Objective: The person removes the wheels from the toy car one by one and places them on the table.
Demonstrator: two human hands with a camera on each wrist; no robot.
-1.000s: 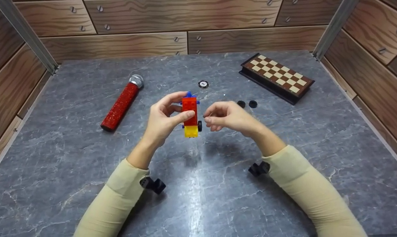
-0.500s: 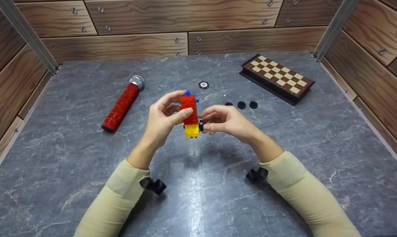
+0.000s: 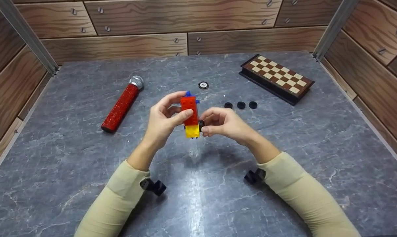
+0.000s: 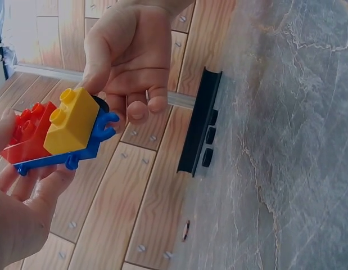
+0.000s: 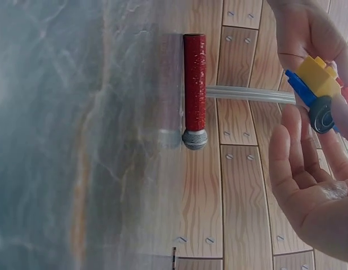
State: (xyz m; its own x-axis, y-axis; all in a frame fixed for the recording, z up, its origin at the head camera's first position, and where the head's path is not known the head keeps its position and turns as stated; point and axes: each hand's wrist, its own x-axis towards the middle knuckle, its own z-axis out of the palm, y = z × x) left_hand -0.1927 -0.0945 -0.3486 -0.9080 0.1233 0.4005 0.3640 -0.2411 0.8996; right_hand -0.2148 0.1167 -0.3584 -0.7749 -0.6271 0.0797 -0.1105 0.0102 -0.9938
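Note:
My left hand (image 3: pixel 160 120) grips a toy block car (image 3: pixel 189 110) above the table, thumb across its red blocks. A yellow block (image 4: pixel 72 121) sits at one end, and the blue chassis (image 4: pixel 86 154) carries small axle stubs and a hook. One black wheel (image 5: pixel 321 115) is at the yellow end on the car's right side. My right hand (image 3: pixel 229 123) pinches that wheel between thumb and fingers; its fingertips are partly hidden in the head view. Three loose black wheels (image 3: pixel 241 105) lie on the table beyond the right hand.
A red glitter microphone (image 3: pixel 122 105) lies at the left. At the back right is a folded chessboard box (image 3: pixel 277 79). A poker chip (image 3: pixel 203 85) rests behind the hands. Wood-patterned walls (image 3: pixel 119 46) enclose the grey marbled table (image 3: pixel 70 158).
My right hand has come left and slightly down, from beside the car onto its wheel. A third loose wheel now shows behind it. My left hand and the car stay nearly still.

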